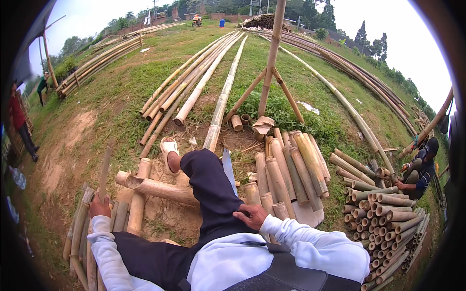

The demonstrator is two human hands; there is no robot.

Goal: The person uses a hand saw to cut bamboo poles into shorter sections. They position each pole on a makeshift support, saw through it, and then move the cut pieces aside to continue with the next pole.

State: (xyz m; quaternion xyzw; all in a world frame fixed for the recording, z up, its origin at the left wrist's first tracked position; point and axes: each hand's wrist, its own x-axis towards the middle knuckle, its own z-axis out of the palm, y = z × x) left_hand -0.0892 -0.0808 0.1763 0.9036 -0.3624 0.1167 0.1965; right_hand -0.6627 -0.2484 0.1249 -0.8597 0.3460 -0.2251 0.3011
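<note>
My left hand is closed round the lower end of a flat bamboo strip, which stands nearly upright. Below that hand lie several cut bamboo pieces. On my raised right knee rests my right hand, its fingers loosely apart and holding nothing. A saw shows its pale blade just beyond that knee; its handle is hidden. A bamboo crosspiece, notched near its left end, lies over a thicker bamboo support in front of me. My sandalled foot stands behind it.
Cut bamboo lengths lean beside my right knee, and more are stacked at the right. There a person crouches, gripping a long pole. Long poles stretch over the grass. A braced bamboo post rises ahead. Two people stand far left.
</note>
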